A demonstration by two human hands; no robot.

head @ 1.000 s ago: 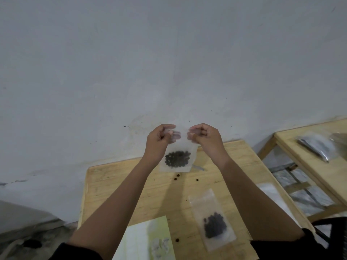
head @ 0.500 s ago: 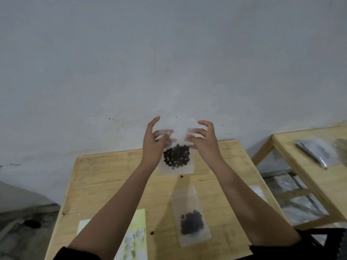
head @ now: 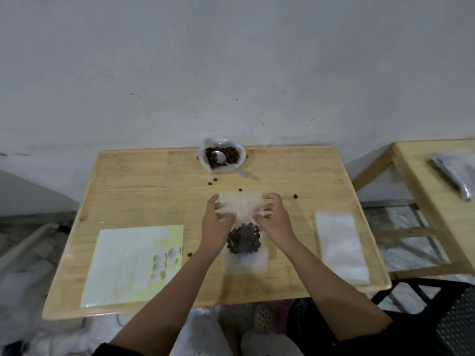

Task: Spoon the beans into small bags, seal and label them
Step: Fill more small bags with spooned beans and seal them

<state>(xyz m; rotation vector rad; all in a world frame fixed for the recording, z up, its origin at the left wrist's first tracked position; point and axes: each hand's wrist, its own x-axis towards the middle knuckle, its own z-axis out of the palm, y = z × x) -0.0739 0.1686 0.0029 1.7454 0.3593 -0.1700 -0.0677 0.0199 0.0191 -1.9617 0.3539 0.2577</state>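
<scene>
Here both hands are at table centre on one bag [head: 241,206]. Left hand [head: 216,222] pinches the bag's upper left edge, right hand [head: 273,219] pinches the upper right edge; both fingertip grips closed on the plastic. Bag is clear, top end far, w/ a dark clump of beans [head: 243,238] in its lower part, between the wrists. Can't tell if it lies flat on the table [head: 144,181] or sits on another bag below it. Bowl [head: 221,156] of beans w/ spoon [head: 223,160] stands at far edge, centre. A few loose beans are scattered betw. bowl & hands. Label sheet [head: 133,263] lies near left; empty bags [head: 339,245] lie right, apart from the hands.
</scene>
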